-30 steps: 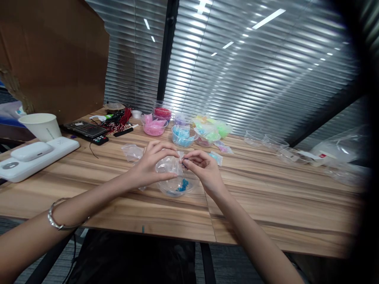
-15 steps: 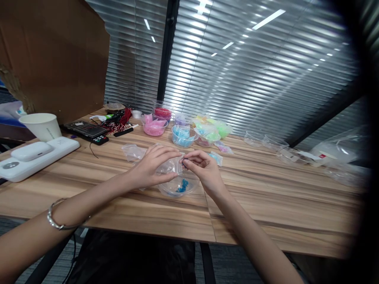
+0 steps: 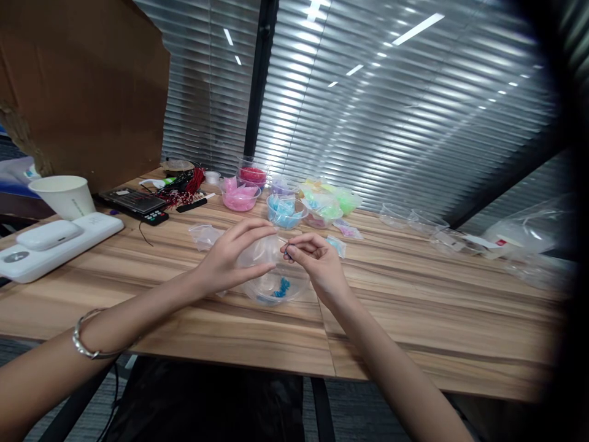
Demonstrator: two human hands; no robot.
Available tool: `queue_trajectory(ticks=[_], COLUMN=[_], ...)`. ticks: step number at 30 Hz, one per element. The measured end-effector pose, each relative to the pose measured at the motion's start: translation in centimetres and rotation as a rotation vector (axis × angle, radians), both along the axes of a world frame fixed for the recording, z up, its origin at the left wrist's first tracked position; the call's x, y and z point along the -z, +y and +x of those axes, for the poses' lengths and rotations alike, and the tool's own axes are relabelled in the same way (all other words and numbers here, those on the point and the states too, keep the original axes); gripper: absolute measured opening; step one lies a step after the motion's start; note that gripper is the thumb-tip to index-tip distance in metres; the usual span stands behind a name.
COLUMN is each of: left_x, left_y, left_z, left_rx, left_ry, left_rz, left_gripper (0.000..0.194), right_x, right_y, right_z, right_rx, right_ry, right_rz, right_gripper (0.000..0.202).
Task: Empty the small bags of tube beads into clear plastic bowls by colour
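I'm seeing blue pieces (image 3: 281, 287) lying in a clear bowl (image 3: 298, 290) below frame centre. Just above, the right hand (image 3: 317, 259) is pinching a dark piece (image 3: 289, 251), possibly a bead; a slackening pinch would be dropping it. The left hand (image 3: 227, 255) is gaping, a bump away from crumpling the clear bag (image 3: 265, 250).

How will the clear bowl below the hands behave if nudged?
The clear bowl looks thin-walled, so it is probably light and slightly flexible. With only a small cluster of blue pieces inside, it would likely slide easily across the smooth-looking table. Its broad shape suggests it may resist tipping.
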State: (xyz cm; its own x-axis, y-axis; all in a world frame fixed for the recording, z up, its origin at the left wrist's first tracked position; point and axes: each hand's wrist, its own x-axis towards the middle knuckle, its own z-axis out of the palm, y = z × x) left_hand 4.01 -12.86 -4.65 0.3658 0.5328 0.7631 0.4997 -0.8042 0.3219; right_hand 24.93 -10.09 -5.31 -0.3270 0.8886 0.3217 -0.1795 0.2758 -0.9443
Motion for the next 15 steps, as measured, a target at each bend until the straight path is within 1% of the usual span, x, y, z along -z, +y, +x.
queue_trajectory(ticks=[2,4,7,9,12,15], left_x=[-0.14,-0.09,0.20,0.31,0.16,-0.01], left_y=[-0.11,-0.10,0.09,0.16,0.01,-0.08], left_z=[-0.03,-0.08,-0.02,0.13,0.40,0.47], left_rx=[-0.034,-0.028,0.065,0.104,0.134,0.132], left_ry=[-0.085,-0.192,-0.380,-0.487,-0.628,-0.748], left_rz=[0.064,0.089,0.047,0.030,0.012,-0.037], left_gripper=[0.058,0.060,0.059,0.057,0.055,0.052], right_x=[0.09,0.09,0.02,-0.01,0.02,0.06], right_y=[0.08,0.10,0.08,0.08,0.10,0.08], right_z=[0.02,0.01,-0.03,-0.04,-0.01,0.05], right_rx=[-0.002,-0.011,-0.009,-0.002,0.002,-0.012], right_ry=[0.011,0.027,0.032,0.025,0.025,0.036], right_rz=[-0.008,-0.011,-0.012,-0.014,-0.020,-0.018], right_gripper=[0.016,0.015,0.015,0.016,0.016,0.015])
